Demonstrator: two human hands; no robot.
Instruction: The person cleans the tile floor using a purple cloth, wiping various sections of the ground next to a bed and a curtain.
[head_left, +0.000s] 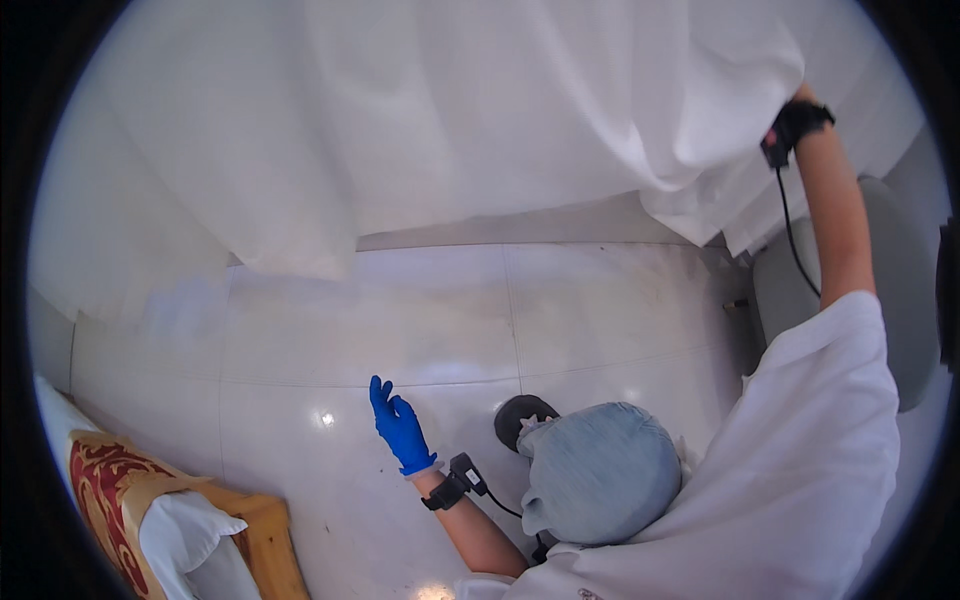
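My left hand (399, 427), in a blue disposable glove, hangs over the tiled floor with its fingers partly spread and nothing in them. A black strapped device (454, 484) with a cable sits on that wrist. White sheer curtains (480, 112) hang across the upper part of the view. My right arm (836, 202) is raised along the right side, and its hand is hidden by the curtain fabric. Another black strapped device (796, 127) is on the right wrist. Whether the right hand grips the cloth cannot be seen.
A grey upholstered chair (896, 300) stands at the right, partly behind my arm. At lower left is a wooden bed frame (266, 532) with white bedding (184, 529) and a red-and-gold runner (109, 495). Glossy pale floor tiles (360, 322) lie below the curtain hem.
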